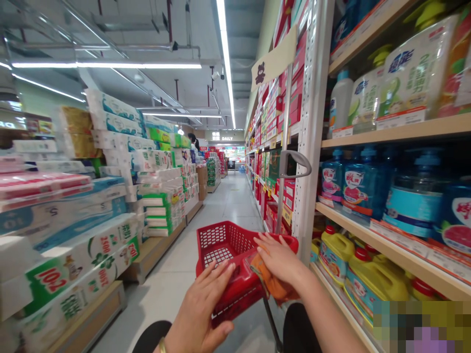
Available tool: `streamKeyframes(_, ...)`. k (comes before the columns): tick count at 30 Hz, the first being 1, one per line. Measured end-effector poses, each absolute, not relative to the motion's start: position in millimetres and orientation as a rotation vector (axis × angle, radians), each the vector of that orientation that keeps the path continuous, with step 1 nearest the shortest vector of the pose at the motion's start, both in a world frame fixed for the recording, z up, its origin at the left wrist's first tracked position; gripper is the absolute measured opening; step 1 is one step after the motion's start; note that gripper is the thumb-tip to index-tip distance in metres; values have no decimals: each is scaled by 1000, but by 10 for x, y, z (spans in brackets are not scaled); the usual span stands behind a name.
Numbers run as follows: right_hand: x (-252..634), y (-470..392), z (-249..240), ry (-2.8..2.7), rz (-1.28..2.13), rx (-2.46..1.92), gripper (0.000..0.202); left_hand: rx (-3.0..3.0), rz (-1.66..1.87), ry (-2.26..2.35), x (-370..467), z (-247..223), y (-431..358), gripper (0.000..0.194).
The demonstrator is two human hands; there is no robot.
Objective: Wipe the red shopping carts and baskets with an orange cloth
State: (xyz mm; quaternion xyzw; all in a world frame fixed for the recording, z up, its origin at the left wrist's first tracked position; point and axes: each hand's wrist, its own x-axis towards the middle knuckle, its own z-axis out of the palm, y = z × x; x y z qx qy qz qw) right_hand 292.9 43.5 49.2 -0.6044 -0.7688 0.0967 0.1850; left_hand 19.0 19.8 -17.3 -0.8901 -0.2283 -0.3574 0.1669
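Observation:
In front of me stands a red plastic shopping basket cart (211, 236) with perforated walls, and nothing shows in the visible part of its inside. My left hand (206, 304) lies on the near left part of its rim, fingers stretched out and thumb apart. An orange cloth (281, 289) hangs over the near rim on the right. My right hand (275, 260) is on top of this cloth, holding it against the rim with the fingers reaching over. Part of the cloth is hidden under the palm.
Shelves on the right hold blue detergent bottles (362, 184) and yellow jugs (371, 279). A metal pole with a grey handle (295, 164) rises beside the cart. Tissue packs (84, 269) are stacked along the left. The tiled aisle floor (230, 196) runs ahead; a person's head (193, 141) shows beyond.

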Motion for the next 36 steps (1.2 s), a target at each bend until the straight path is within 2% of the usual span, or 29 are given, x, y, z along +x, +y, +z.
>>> streamKeyframes(2, 2929, 466, 497, -2130, 259, -1751, 55, -2520, -1034, -647, 221, -186, 202, 82)
streamKeyframes(8, 2522, 153, 334, -2245, 131, -1400, 51, -2481, -1078, -778, 306, -239, 181, 81)
streamKeyframes(13, 2868, 374, 403, -2125, 205, -1679, 54, -2563, -1049, -734, 301, -186, 171, 81)
streamKeyframes(18, 3063, 536, 403, -2084, 192, -1749, 56, -2344, -1182, -1200, 350, -208, 351, 62)
streamKeyframes(21, 2970, 470, 370, -2067, 157, -1741, 56, -2343, -1205, -1269, 330, -253, 438, 53)
streamKeyframes(32, 2401, 122, 204, -2140, 29, -1431, 54, -2414, -1311, -1184, 148, -322, 433, 57)
streamKeyframes(36, 2748, 324, 276, -2008, 107, -1691, 54, -2430, -1305, -1183, 137, -326, 427, 58)
